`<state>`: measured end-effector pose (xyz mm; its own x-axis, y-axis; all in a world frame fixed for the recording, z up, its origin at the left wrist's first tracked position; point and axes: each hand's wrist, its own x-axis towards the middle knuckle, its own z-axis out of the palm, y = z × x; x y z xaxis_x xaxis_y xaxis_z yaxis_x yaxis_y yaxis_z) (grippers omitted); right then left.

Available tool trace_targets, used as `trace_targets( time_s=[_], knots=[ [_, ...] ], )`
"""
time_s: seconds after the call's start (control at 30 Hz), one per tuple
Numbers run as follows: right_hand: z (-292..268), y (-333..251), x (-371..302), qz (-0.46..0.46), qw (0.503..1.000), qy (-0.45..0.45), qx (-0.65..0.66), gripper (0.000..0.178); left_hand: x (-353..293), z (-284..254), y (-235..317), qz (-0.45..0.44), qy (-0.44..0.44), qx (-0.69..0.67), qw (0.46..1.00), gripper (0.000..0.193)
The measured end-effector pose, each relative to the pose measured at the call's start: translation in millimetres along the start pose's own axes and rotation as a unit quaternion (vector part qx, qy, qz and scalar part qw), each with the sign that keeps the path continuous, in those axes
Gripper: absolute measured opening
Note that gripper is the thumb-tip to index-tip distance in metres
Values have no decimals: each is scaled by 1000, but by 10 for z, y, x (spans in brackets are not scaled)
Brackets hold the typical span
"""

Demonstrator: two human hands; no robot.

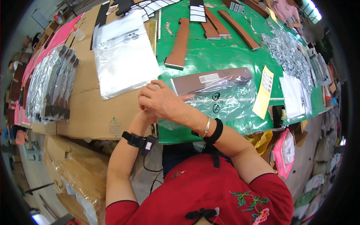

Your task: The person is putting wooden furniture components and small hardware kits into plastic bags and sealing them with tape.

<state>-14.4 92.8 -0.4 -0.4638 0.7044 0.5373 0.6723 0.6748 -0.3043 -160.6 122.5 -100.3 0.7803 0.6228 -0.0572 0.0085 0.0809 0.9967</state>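
Note:
My right hand (159,101) is closed, fingers curled, over my left hand (149,117) near the table's middle. The left hand lies mostly beneath it with its fingers hidden. What the fingers hold, if anything, cannot be made out. Just to their right, a clear plastic bag (234,103) with dark printed marks lies flat on the green tabletop (225,56). Inside it is a long brown piece (234,75) bearing a white label (209,78). Beyond my hands, a stack of clear plastic bags (127,60) rests on the cardboard (80,101).
Bagged brown pieces (52,84) are piled at the left. Loose brown pieces (178,45) lie at the back. On the right are a yellow label sheet (263,92), white sheets (294,95) and a heap of metal hardware (288,50). Another person (287,13) is at the far right.

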Motion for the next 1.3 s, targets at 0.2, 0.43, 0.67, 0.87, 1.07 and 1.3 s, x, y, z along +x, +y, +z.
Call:
trace_targets(
  time_s=[0.2,0.43,0.67,0.87,1.07,1.3],
  knots=[
    [-97,-99,-93,8,999,19,48,22,103,319,225,-8,-11,-251,968,54],
    [-696,-51,-1023,150,975,162,32,25,-270,334,571,-168,37,-288,942,60],
    [-856,374,-1695,287,949,126,-30,16,-582,345,665,-148,77,-271,948,53],
    [-867,318,-1855,324,941,98,-25,19,-777,362,786,-247,149,-65,955,39],
    [-909,350,-1397,281,949,132,-48,30,-294,580,1186,18,335,395,855,33],
    [-182,432,-892,183,979,86,-21,50,333,-95,457,43,426,376,822,23]
  ],
)
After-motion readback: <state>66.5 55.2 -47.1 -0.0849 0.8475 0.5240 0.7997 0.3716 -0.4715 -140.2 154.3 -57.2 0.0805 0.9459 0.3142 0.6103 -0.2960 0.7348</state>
